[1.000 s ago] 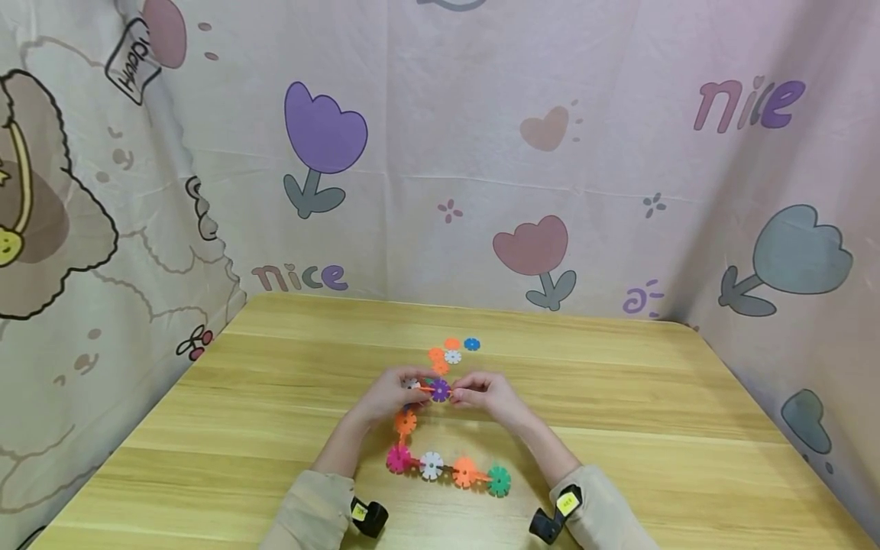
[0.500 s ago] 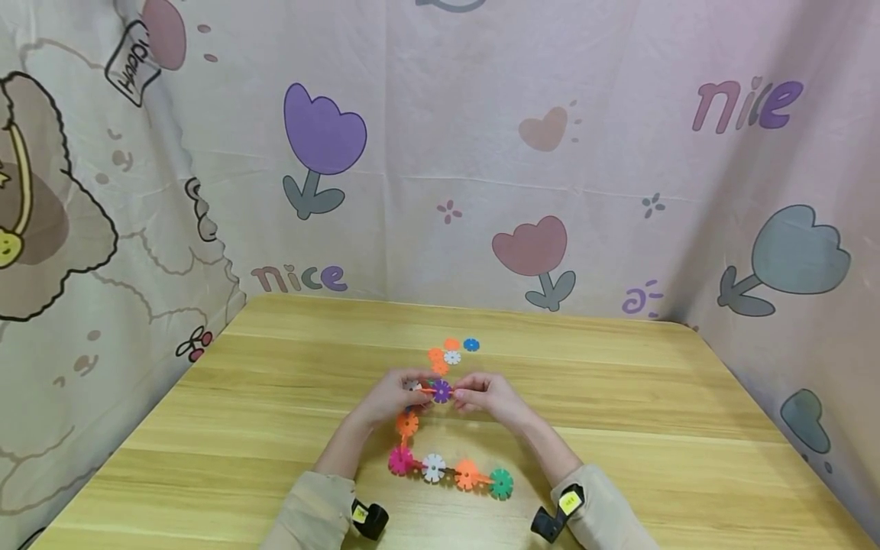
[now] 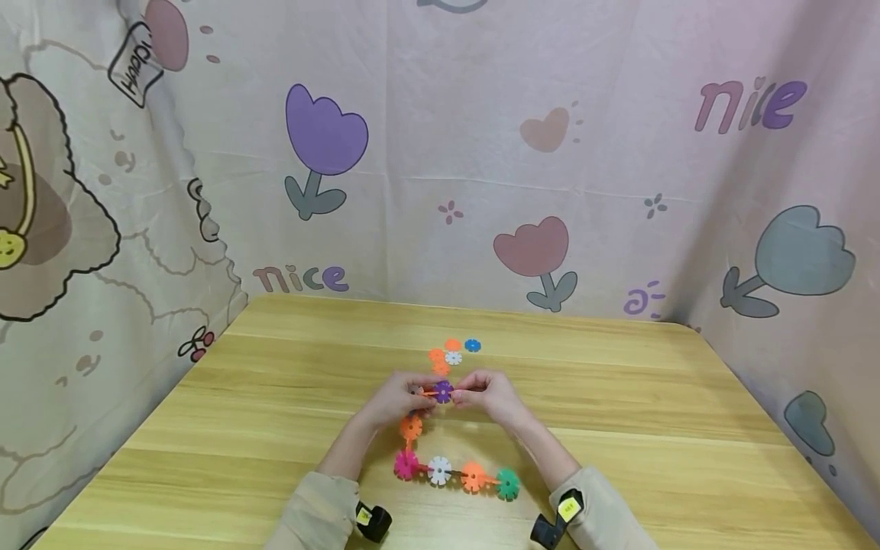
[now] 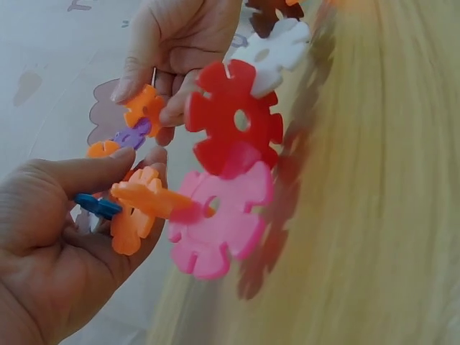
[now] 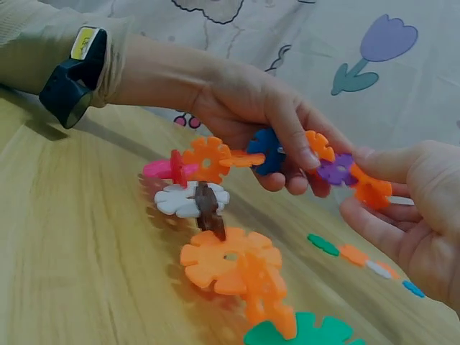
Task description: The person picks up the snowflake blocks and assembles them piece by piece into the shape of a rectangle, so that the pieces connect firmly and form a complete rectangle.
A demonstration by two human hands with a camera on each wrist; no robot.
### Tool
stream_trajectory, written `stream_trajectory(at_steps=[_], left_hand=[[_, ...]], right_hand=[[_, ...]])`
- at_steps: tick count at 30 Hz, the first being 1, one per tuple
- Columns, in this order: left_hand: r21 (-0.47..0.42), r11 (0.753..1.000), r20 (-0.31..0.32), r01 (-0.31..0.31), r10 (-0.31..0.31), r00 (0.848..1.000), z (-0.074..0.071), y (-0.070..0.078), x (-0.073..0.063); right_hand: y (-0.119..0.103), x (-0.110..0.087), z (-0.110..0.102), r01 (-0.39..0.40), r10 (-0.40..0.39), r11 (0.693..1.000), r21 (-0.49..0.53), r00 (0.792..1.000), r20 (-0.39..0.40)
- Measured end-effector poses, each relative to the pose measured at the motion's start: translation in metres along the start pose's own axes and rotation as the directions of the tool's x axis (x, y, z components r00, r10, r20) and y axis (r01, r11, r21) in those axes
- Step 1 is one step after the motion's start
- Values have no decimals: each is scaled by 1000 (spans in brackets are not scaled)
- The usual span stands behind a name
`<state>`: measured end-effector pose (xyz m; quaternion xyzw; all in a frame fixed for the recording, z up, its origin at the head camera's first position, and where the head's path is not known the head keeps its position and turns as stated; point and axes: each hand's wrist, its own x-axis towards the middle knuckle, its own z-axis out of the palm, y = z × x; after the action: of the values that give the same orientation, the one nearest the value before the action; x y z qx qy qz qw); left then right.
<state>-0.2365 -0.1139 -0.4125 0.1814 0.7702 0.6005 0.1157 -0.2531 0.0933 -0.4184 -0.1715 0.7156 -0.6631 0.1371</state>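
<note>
Basically, both hands are on one chain of notched discs (image 3: 406, 464) above the wooden table (image 3: 619, 428). Left hand (image 3: 395, 399) pinches an orange disc (image 5: 318, 146) between thumb and fingers; a blue disc (image 5: 266, 152) sits by its fingers, partly covered. Right hand (image 3: 490, 397) pinches another orange disc (image 5: 372, 190), thumb and fingers hiding part of it. Purple disc (image 3: 443, 392) sits in the short gap between the hands, linked to both; how deep the slots seat, can't tell. Something pale behind the left fingers, too covered to identify. Brown disc (image 4: 277, 16) cropped at left wrist view's top, green end disc (image 5: 305, 332) at right wrist view's bottom. Loose discs (image 3: 452, 345) lie beyond the hands, exact count unclear.
</note>
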Motion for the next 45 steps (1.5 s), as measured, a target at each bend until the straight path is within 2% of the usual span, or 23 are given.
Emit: stream_trajectory(at_steps=[5,13,18,22,26,35,45], left_hand=[[-13,1000,10,12,-12,1000,2,0,1],[107,994,-21,24,-22,1000,0,2,-1],[120,993,-51,-1,7,999,-2,3,-2],[163,985,-42,-46,54,998,-3,1,-1],[176,982,-34,-66,73,997,-2,-1,0],[197,980,-76,-38,53,996,1,-2,3],[222,975,-79,-28,47,996,1,0,1]], right_hand=[[-1,-1,0,-11,11,1000,-21,1000,-12],[1,2,-3,-38,38,999,-28,999,30],[2,4,-4,-35,35,999,-6,998,46],[2,4,-3,-36,35,999,10,998,54],[2,4,-2,-37,36,999,14,998,52],[-2,6,-2,-55,53,998,25,998,45],[1,5,-2,-50,49,999,17,996,79]])
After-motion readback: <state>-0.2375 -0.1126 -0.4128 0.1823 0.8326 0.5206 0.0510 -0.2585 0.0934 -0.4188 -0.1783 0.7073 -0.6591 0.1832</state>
